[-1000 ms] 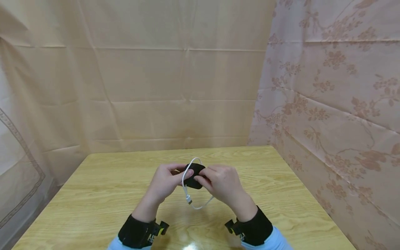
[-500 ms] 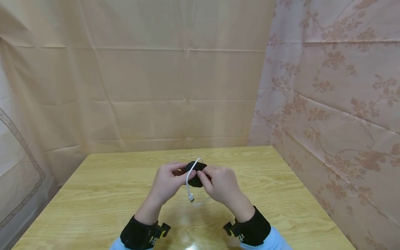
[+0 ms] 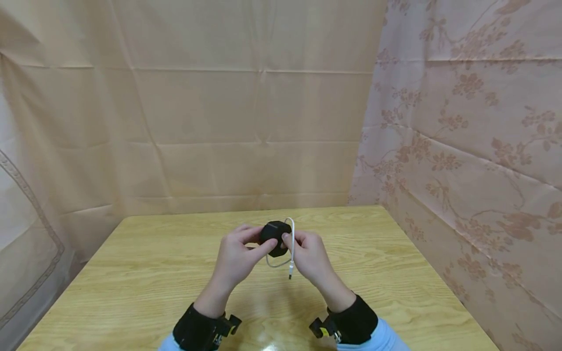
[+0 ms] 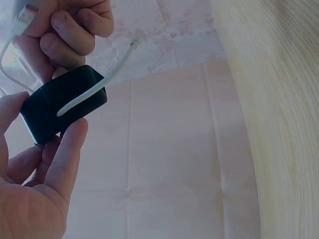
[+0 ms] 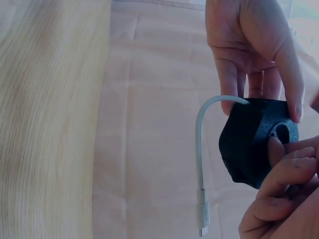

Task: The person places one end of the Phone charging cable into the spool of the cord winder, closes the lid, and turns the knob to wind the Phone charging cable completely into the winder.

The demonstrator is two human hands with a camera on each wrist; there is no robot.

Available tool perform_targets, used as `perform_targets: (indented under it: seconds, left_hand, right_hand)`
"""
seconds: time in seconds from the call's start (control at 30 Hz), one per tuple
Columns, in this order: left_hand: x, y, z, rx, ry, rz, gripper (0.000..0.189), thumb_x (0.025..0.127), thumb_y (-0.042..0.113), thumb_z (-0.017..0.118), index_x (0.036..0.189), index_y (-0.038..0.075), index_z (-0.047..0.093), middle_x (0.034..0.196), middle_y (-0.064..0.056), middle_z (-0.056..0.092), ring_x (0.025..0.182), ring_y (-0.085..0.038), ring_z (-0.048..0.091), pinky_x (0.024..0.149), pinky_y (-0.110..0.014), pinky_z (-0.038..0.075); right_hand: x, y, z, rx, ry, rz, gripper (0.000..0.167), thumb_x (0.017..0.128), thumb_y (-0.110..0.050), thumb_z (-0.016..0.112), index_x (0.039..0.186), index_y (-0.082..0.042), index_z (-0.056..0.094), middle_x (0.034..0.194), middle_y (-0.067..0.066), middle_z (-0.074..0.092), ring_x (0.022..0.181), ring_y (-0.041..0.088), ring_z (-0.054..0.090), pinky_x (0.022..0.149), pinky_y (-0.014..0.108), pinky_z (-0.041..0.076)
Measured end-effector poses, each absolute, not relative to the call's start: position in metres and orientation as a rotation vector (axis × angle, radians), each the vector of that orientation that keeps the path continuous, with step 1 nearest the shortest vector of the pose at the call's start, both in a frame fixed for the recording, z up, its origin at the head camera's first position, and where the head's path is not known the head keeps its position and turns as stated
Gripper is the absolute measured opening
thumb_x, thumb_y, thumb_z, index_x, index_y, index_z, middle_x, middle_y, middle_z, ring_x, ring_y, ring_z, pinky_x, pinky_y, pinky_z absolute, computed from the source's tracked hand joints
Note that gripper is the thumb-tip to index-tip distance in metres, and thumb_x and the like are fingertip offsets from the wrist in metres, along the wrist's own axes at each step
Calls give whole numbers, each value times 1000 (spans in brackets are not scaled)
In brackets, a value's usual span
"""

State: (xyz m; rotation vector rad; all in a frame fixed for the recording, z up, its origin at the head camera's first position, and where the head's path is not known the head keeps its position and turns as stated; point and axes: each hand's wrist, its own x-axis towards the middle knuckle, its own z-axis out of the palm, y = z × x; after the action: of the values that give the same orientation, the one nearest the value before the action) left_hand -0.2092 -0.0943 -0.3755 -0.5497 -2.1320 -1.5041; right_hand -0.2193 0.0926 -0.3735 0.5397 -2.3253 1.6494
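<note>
A small black many-sided case [image 3: 274, 233] is held up over the table between both hands, with a white USB cable [image 3: 292, 243] coming out of it. My left hand [image 3: 237, 253] pinches the case from the left, thumb on the near face and fingers behind. My right hand [image 3: 313, 256] grips its right side with the thumb in front. In the right wrist view a fingertip [image 5: 275, 149] of this hand sits at a round recess in the case. One slim plug [image 5: 202, 216] dangles from the cable there, and another, wider plug [image 4: 25, 19] shows in the left wrist view.
A light wood-grain table [image 3: 153, 273] lies under the hands. Beige cloth [image 3: 219, 122] hangs behind it and flowered cloth [image 3: 461, 146] along the right. Each wrist wears a black band with a small camera [image 3: 230, 325].
The case has risen a little and turned in the hands. The cable's hanging end has swung from the case's left side to its right, beside my right thumb.
</note>
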Motion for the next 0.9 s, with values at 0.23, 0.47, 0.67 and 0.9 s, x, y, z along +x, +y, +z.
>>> perform_targets:
  seconds: [0.23,0.47,0.67,0.9]
  left_hand:
    - [-210,-95,-376,-540,-2123,-1486,25,83,22,88,104,11,81,96,2,70,85,-13,68,67,-31,60]
    - [-213,-98,-378,-516,-2138,-1485,24,84,21,87,104,10,81,97,1,71,82,-12,70,71,-36,60]
    - [-216,-105,-378,-476,-2158,-1483,26,85,21,86,108,9,80,99,-1,71,83,-17,70,70,-32,59]
    - [-215,-113,-373,-422,-2142,-1534,23,85,18,85,105,7,80,95,-4,72,83,-21,69,66,-29,57]
  right_hand:
    - [-223,94,-375,520,-2342,1713,28,100,-16,65,77,-3,74,69,1,68,58,12,41,53,25,30]
    - [-224,100,-374,552,-2364,1625,23,95,-25,74,78,-10,78,60,-5,61,51,9,39,47,23,26]
    - [-227,111,-368,595,-2267,1634,23,96,-25,74,81,-7,76,59,-2,49,52,11,40,48,23,30]
    - [-224,126,-356,666,-2101,1669,17,98,-19,72,86,-8,77,63,0,50,55,13,41,50,24,34]
